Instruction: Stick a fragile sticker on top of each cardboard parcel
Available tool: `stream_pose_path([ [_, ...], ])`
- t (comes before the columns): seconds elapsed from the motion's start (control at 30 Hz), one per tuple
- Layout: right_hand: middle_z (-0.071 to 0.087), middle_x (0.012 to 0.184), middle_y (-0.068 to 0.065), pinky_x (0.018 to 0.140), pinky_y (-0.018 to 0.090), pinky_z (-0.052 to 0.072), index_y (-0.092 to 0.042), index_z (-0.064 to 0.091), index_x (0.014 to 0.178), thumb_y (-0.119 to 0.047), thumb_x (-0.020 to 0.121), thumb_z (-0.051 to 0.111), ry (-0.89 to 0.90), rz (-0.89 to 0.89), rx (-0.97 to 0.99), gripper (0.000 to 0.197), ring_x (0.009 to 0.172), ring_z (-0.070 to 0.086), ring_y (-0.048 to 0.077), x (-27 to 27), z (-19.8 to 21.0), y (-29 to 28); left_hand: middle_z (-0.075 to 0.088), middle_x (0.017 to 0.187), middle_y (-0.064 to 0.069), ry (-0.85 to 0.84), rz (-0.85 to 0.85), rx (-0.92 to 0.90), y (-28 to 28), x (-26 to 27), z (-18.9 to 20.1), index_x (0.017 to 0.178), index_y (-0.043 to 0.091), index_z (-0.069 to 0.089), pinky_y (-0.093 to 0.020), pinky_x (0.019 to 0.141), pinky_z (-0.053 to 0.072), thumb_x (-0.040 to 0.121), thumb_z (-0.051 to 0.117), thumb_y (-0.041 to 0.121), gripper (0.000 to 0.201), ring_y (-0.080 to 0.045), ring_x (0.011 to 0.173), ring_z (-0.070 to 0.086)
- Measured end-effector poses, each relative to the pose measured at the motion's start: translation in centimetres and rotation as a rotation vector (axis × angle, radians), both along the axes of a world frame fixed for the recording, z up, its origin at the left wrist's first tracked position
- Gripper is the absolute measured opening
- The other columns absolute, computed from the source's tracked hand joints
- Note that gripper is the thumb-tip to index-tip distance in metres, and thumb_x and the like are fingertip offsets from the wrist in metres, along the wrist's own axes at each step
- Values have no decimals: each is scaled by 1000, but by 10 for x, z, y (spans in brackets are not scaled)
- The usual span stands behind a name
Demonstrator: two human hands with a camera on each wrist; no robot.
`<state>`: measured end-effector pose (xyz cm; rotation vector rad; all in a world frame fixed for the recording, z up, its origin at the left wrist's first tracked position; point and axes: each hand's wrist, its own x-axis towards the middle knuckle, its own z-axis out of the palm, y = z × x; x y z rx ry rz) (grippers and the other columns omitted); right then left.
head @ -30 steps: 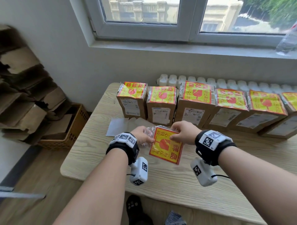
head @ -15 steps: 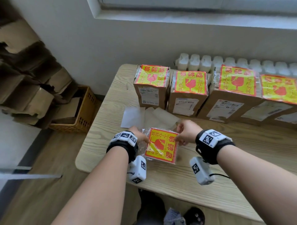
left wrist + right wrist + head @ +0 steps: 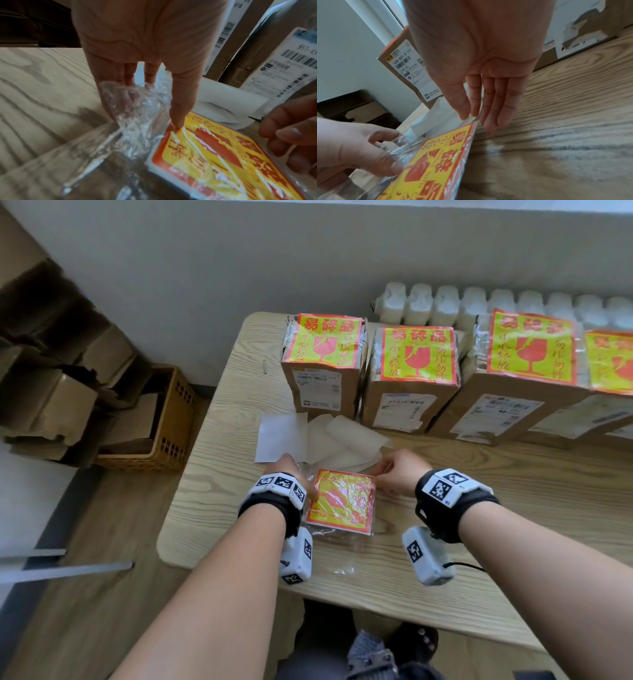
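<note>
The wooden table (image 3: 513,508) carries a row of cardboard parcels (image 3: 409,378) along its far edge, in front of a white radiator (image 3: 479,302). Each parcel visible in the head view bears a yellow-and-red fragile sticker (image 3: 325,340) on its top face and a shipping label on its front face. Beyond the table's left end stands an orange basket (image 3: 171,422) with flattened cardboard (image 3: 51,378) piled in and beside it.

Loose white backing sheets (image 3: 308,436) lie on the table just in front of the leftmost parcel. Nearer the table's front edge than these sheets lies a pack of fragile stickers (image 3: 340,501), flat on the table inside a clear plastic bag (image 3: 135,115).

The left hand (image 3: 291,474) is at the pack's left side. Its fingers are curled round the bunched plastic bag, and its thumb (image 3: 180,108) presses down on the pack's corner.

The right hand (image 3: 399,472) is at the pack's far right corner. Its thumb and forefinger (image 3: 474,102) are together, pinching the white edge at that corner; the remaining fingers are extended and held just off the table.
</note>
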<state>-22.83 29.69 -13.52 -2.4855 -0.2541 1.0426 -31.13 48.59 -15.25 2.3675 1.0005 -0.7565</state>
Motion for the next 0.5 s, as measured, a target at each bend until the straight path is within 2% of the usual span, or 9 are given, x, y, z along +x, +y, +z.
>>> stream_pose_path([
  [0.1, 62, 74, -5, 67, 25, 45, -21, 61, 72, -22, 84, 67, -17, 10, 5, 13, 79, 61, 19, 0, 6, -10, 56, 115, -11, -40, 28, 20, -5, 6, 5, 117, 12, 49, -32, 73, 46, 64, 83, 36, 67, -31, 104, 60],
  [0.17, 69, 83, 3, 72, 29, 52, -17, 65, 79, -18, 85, 64, -38, -5, -1, 6, 84, 66, 23, 2, 7, -20, 53, 121, -12, -72, 62, 56, -8, 10, 9, 118, 14, 49, -35, 79, 47, 65, 83, 34, 66, -32, 109, 57],
  [0.23, 72, 90, 8, 78, 35, 57, -10, 68, 89, -17, 84, 62, -59, -25, 8, 11, 86, 68, 25, 4, 11, -30, 51, 122, -12, -103, 100, 94, -14, 12, 15, 116, 15, 50, -39, 86, 50, 65, 82, 32, 63, -32, 112, 54],
  [0.3, 72, 90, 9, 81, 39, 57, -9, 68, 90, -18, 85, 61, -76, -28, 23, 12, 86, 69, 25, 4, 14, -42, 50, 122, -12, -150, 98, 137, -23, 15, 17, 115, 15, 51, -40, 88, 49, 68, 79, 29, 56, -32, 113, 52],
  [0.43, 73, 84, 5, 78, 38, 59, -14, 67, 89, -20, 85, 61, -86, -47, 37, 10, 79, 72, 18, 3, 19, -71, 53, 119, -12, -250, 86, 156, -50, 20, 27, 114, 14, 55, -37, 79, 44, 78, 65, 21, 39, -34, 112, 52],
  [0.5, 74, 82, 5, 74, 36, 60, -16, 66, 87, -20, 86, 60, -103, -75, 51, 7, 77, 72, 17, 3, 21, -86, 58, 116, -12, -267, 70, 133, -65, 26, 31, 110, 13, 58, -36, 78, 46, 79, 63, 19, 32, -33, 108, 55],
])
